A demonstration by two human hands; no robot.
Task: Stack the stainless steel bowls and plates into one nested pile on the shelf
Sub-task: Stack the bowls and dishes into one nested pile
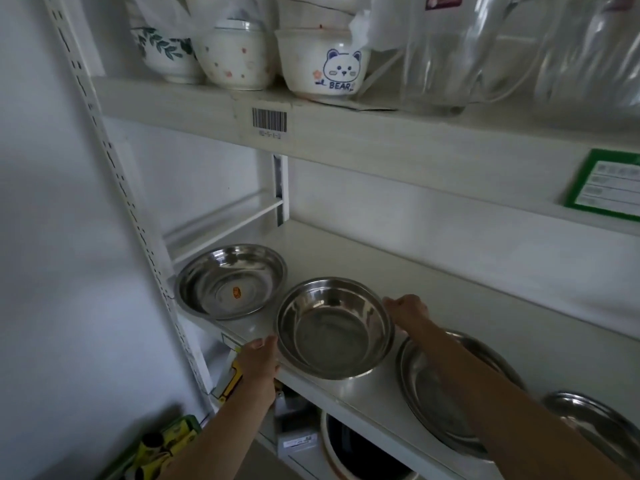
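- Deep steel bowl (335, 328), round, shiny with a brushed, scuffed bottom, sits at the front edge of the white shelf (450, 306), between both hands.
- Left hand (259, 358) on the bowl's near-left rim, fingers curled against the rim and under the side; looks like it grips it.
- Right hand (408, 311) on the bowl's right rim, fingers bent over the edge, gripping; fingertips partly hidden behind the rim.
- Can't tell if the bowl is lifted or resting on the shelf.
- Wide steel bowl (230, 281) to the left and further back, shallow, smooth mirror finish, small orange sticker (237, 292) in its bottom. Apart from the held bowl, just beside it.
- Flat steel plate (436, 393) to the right, round, low rim, partly covered by the right forearm.
- Second steel plate (595, 427) at the far right, cut off by the frame edge.
- Shelf surface is flat, matte white, a bit dusty.
- Upper shelf: ceramic bowls, one with a blue bear print (341, 71), one with a green leaf pattern (162, 46), one spotted (232, 57); clear ribbed glass jugs (446, 53) to the right.
- Barcode label (269, 120) on the upper shelf edge; green-bordered card (607, 183) at right.
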